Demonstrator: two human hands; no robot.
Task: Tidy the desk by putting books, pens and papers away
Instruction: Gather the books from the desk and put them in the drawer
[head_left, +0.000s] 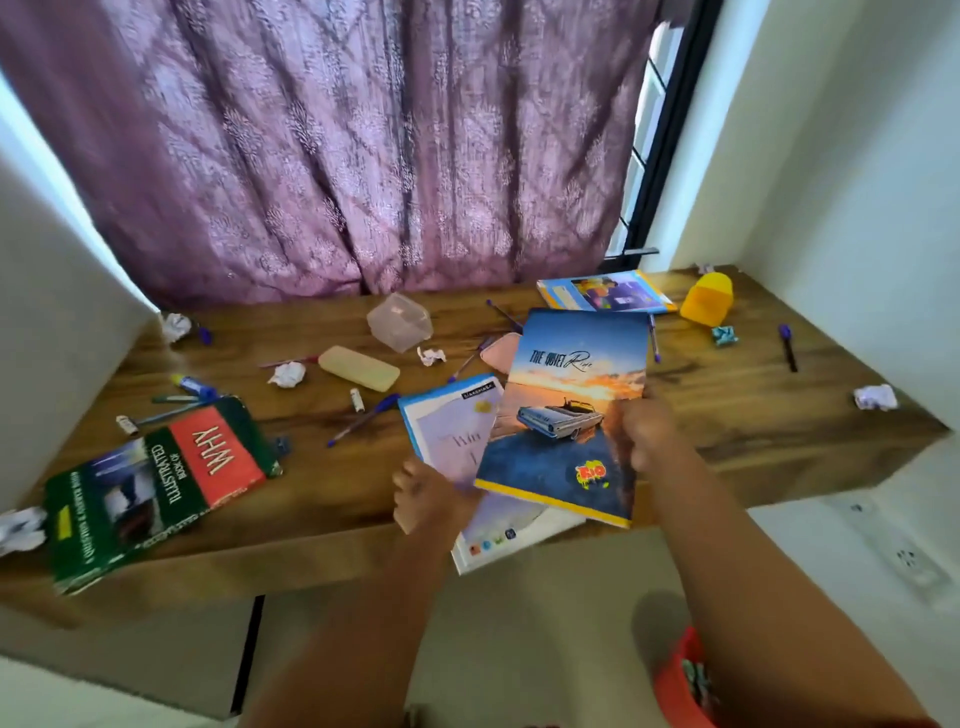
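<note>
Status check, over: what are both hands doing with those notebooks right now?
Right hand grips car-cover notebook. Left hand holds white notebook beneath. Pens, paper balls, green book litter desk.

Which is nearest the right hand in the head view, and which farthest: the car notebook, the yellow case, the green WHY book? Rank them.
1. The car notebook: gripped by the right hand at its right edge.
2. The yellow case: at the desk's far right, beyond the hand.
3. The green WHY book: at the desk's front left corner, past the left hand.
</note>
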